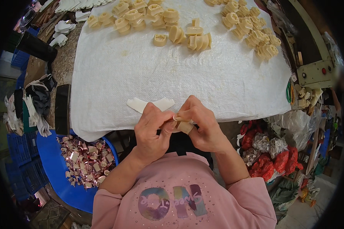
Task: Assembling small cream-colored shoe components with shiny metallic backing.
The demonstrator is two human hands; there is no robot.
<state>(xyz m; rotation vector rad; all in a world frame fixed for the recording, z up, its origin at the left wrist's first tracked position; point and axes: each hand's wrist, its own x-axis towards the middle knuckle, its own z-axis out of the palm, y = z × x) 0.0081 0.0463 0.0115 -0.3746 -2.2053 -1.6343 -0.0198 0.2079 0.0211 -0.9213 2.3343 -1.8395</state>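
Observation:
Close together at the front edge of the white-covered table, my left hand [151,129] and my right hand [204,126] are both closed in a pinch. Between the fingertips shows the end of a small white strip [175,118], gripped from both sides. A beige band-like piece [185,127] sits at my right fingers; whether it is held or wrapped round a finger I cannot tell. Just beyond my left hand lies a flat, curved white piece with jagged ends [135,104], partly hidden by that hand.
Ridged beige moulded pieces [133,17] are heaped at the far left, with another heap [252,32] far right. A dark phone [62,108] lies left. Below it, a blue tub [57,179] contains shiny pinkish pieces. Red plastic bags [263,166] are at right.

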